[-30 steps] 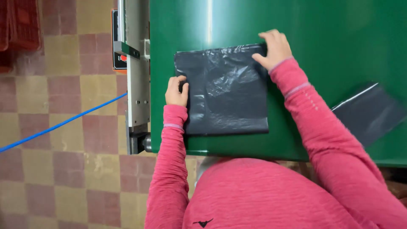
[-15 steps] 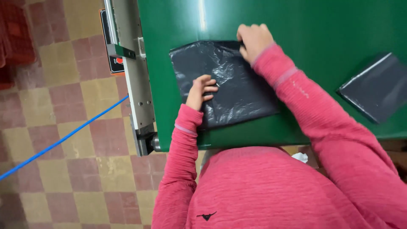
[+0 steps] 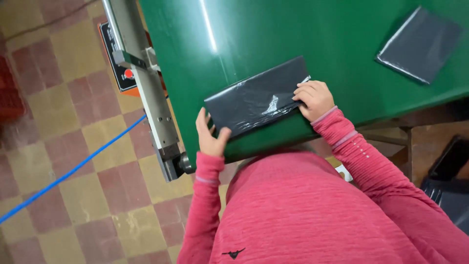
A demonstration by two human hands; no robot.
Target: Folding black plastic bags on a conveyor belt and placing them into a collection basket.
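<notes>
A black plastic bag (image 3: 254,100), folded into a narrow rectangle, lies on the green conveyor belt (image 3: 273,44) near its front edge. My left hand (image 3: 209,134) grips the bag's lower left corner, thumb on top. My right hand (image 3: 315,99) presses flat on the bag's right end, fingers spread over the shiny film. Both sleeves are pink-red.
A second folded black bag (image 3: 420,44) lies on the belt at the far right. A grey metal side rail (image 3: 146,93) with a roller end and a red button runs along the belt's left edge. A blue cable (image 3: 68,171) crosses the checkered tile floor. Dark bags (image 3: 449,181) sit lower right.
The bag has been folded from a wide square into a narrow strip. My left hand moved to its lower left corner, my right hand to its right end. The view tilted.
</notes>
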